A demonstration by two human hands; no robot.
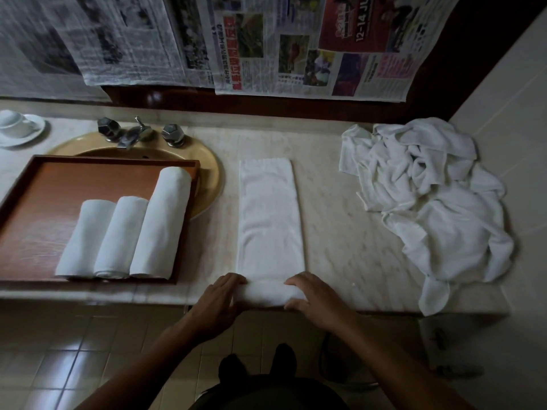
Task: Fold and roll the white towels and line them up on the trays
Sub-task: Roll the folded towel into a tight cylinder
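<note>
Counter (340, 208): pale marble, as I see it from the head view.
- Left part: yellow sink (210, 173) set into the top, metal taps (139, 133) at its far rim.
- Wooden tray (88, 157) lies across the sink, its near rim close to the counter's near edge.
- Far left corner: white saucer (31, 139) carrying a cup (11, 121).
- Middle: folded towel (270, 214) laid as a long strip from far to near, its near end rolled up at the near edge.
- Right end: loose pile of towels (429, 196), one tail hanging over the near edge.
</note>
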